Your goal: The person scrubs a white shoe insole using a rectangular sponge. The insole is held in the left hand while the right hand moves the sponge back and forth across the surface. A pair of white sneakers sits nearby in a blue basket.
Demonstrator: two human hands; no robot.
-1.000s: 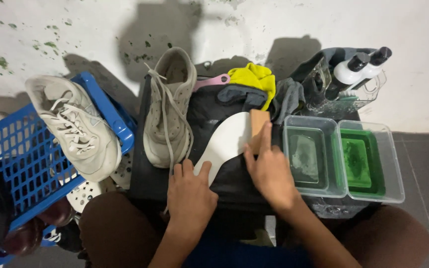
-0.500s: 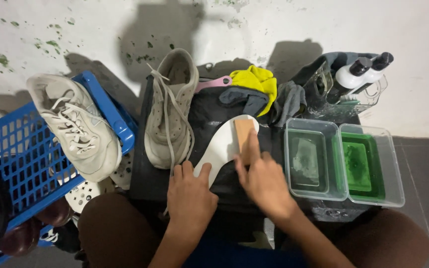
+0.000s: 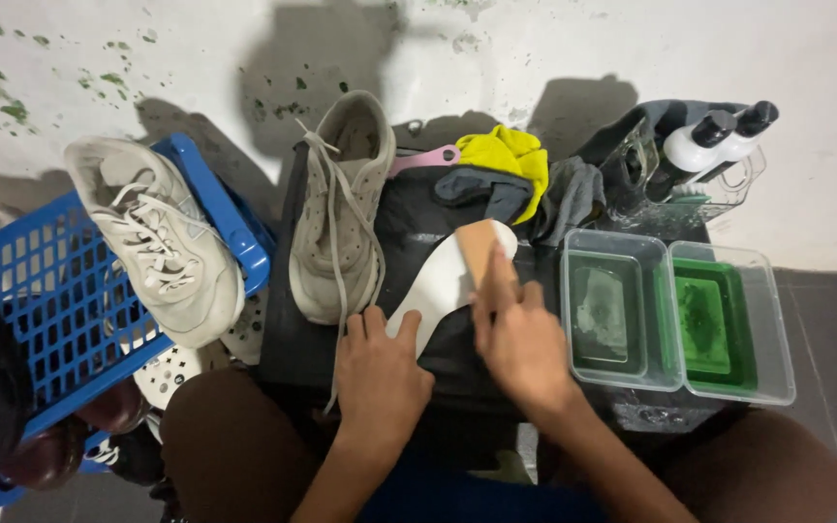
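Head view: white insole (image 3: 438, 286) flat on the dark table (image 3: 307, 339), between a grey shoe (image 3: 336, 218) and two tubs of green water (image 3: 675, 315). Left hand (image 3: 380, 373) pressed on its near end, fingers spread flat; right hand (image 3: 520, 339) clenched on a wooden brush (image 3: 480, 247), bristles down. Looked mid-scrub, not rinsed yet.

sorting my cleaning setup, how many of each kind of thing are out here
Sneakers: 2, one on the dark work surface, one on the blue basket
Insoles: 1
Wooden brushes: 1
Clear tubs: 2
White bottles: 2
Baskets: 1
Total: 9
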